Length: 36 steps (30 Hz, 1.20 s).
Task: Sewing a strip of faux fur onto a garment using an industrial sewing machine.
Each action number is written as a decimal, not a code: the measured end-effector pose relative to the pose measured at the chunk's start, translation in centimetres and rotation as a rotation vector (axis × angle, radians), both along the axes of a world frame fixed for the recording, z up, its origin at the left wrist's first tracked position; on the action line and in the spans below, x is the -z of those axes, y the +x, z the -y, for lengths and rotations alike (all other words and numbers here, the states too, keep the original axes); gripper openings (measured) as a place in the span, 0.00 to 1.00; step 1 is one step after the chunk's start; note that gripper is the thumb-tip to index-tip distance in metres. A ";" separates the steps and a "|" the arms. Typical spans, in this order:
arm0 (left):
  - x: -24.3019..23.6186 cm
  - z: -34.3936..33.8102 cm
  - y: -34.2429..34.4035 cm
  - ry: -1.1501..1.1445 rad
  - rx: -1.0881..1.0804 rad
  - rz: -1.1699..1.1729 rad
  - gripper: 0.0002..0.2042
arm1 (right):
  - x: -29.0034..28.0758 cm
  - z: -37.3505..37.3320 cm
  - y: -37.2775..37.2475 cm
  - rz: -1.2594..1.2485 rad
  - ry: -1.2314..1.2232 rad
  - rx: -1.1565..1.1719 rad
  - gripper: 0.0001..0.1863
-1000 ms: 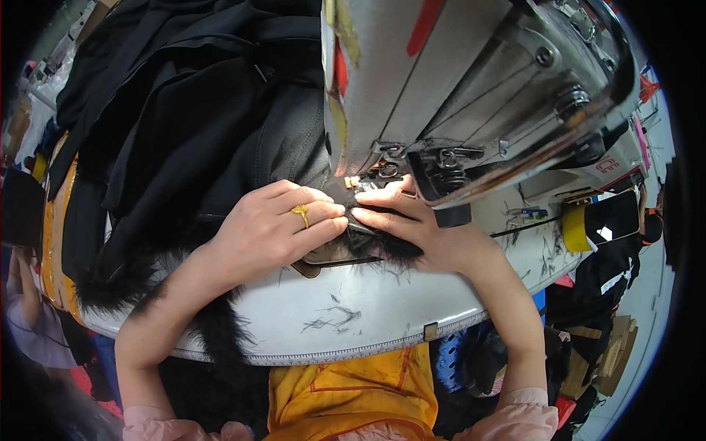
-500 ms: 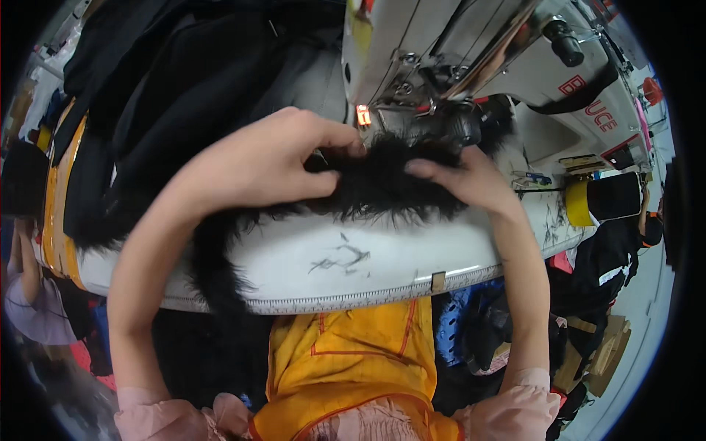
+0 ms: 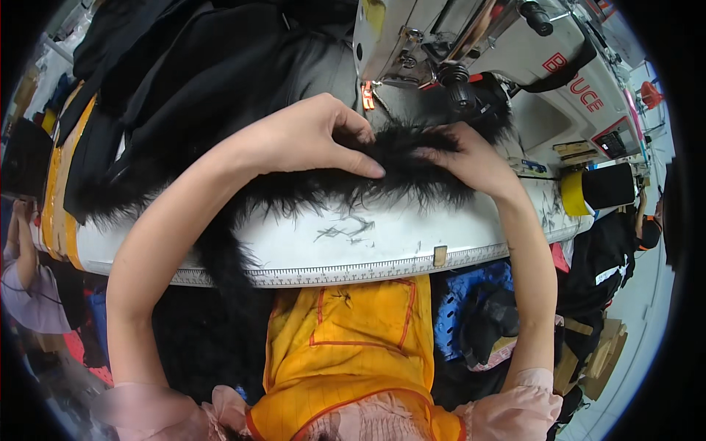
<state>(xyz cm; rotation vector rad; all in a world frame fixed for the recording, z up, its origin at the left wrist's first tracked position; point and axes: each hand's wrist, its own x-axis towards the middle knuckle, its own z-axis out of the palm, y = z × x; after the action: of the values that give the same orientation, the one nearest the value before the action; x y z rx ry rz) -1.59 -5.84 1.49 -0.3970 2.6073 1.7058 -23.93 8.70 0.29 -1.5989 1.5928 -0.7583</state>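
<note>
Just in front of the sewing machine, a strip of black fur trim lies along the white table. My left hand arches over it, thumb and index finger closing on the fur from the left side. From the right, my right hand grips the same trim, its fingertips partly buried in the fur. A tail of the trim hangs over the table's front edge near my left forearm. Black cloth spreads over the left side of the table and up to the machine.
A measuring tape runs along the front edge of the table, where loose black fibres lie. A yellow and black roll-like object stands at the right end. Below are a blue perforated basket and dark cloth; a co-worker's arm shows far left.
My left hand has moved right along the trim, its thumb now nearer my right hand. My right hand has turned, its fingers deeper in the fur. The view has shifted slightly.
</note>
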 end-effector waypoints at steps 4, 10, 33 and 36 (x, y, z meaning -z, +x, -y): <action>0.5 0.2 0.1 0.022 0.035 0.035 0.12 | -0.8 -0.3 0.5 -0.151 -0.026 0.020 0.23; 0.2 0.0 0.1 -0.089 0.064 0.085 0.12 | -1.5 -1.8 3.7 -0.478 -0.441 -0.021 0.27; 5.3 2.3 0.1 -1.363 -0.038 -0.661 0.09 | 4.7 2.6 0.3 -1.041 -0.509 -0.029 0.23; 4.9 5.0 -0.9 -1.334 0.057 -0.533 0.09 | 5.3 5.5 -2.1 -0.880 -0.426 0.027 0.13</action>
<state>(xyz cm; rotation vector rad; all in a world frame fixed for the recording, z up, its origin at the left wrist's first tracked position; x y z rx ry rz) -2.54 -10.79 -3.37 0.2242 3.6627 -0.2583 -26.01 3.23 -5.02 -2.4396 2.1423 -0.4250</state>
